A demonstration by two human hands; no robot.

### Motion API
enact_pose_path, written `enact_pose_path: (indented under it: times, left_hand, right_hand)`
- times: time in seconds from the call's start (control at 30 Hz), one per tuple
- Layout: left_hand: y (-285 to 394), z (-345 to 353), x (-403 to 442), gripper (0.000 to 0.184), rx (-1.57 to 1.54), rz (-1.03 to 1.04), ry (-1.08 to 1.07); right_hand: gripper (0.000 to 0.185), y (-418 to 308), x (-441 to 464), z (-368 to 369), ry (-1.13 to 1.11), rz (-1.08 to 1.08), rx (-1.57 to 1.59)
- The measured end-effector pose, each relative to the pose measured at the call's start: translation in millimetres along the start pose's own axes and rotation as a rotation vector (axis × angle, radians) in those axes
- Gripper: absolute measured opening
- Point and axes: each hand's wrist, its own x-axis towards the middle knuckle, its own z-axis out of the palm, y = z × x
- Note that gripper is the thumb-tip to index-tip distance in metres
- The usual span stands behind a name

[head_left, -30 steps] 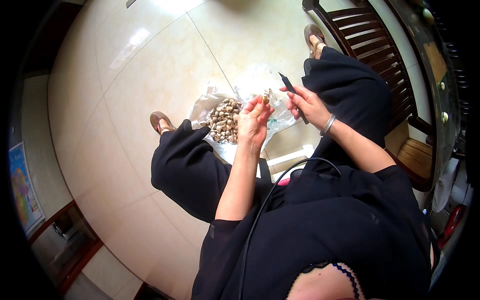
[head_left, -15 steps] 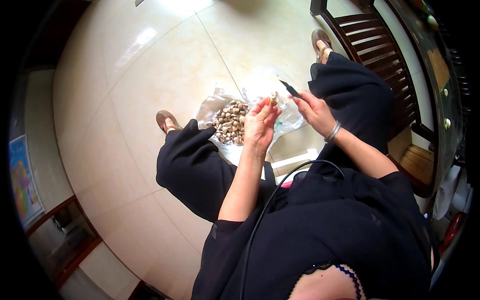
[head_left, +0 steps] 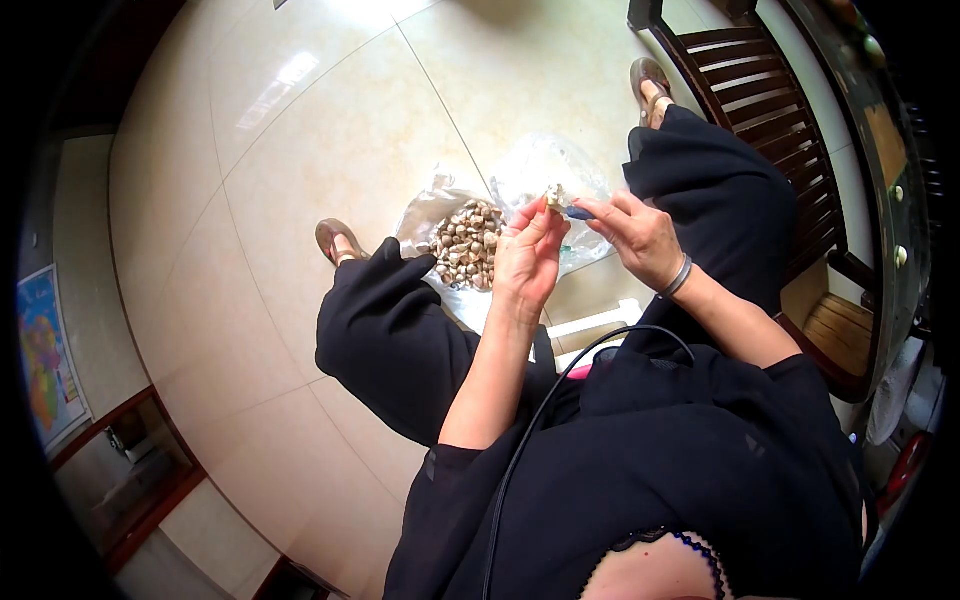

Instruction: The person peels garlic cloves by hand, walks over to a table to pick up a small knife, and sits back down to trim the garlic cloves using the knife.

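Note:
Pinched in the fingertips of my left hand (head_left: 528,262) is a small whitish mushroom (head_left: 556,193). My right hand (head_left: 640,238) is closed around a small dark-handled knife (head_left: 579,212), which reaches up to the mushroom. The blade is hard to see where it meets the mushroom. Below and left of my hands, an open plastic bag (head_left: 420,215) on the floor holds many small brown-and-white mushrooms (head_left: 466,245). Behind my fingers lies a second, clear plastic bag (head_left: 540,160); its contents are mostly hidden.
Tiled floor (head_left: 290,250) stretches around my feet. A dark slatted wooden chair (head_left: 760,100) stands to the right, beside a dark table (head_left: 880,150). A white plastic edge (head_left: 600,320) shows between my knees, and a black cable (head_left: 520,440) crosses my clothes.
My right hand has turned the knife from pointing up and away to lying against the mushroom. My left hand stays nearly in place, still gripping the mushroom.

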Motion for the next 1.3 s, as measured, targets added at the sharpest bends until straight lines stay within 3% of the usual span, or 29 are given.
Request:
enact_pose_path:
  times: [0.6,1.3]
  left_hand:
    - [1.3,-2.8,-0.4,0.021,-0.015,-0.038,-0.008]
    - [4.6,-0.3,-3.1,0.021,0.052,-0.028,0.016]
  right_hand:
    - [0.028,-0.3,-0.9,3.0,0.034,-0.017,-0.117]
    - [0.03,-1.4,-0.1,0.4,0.031,-0.055,-0.045]
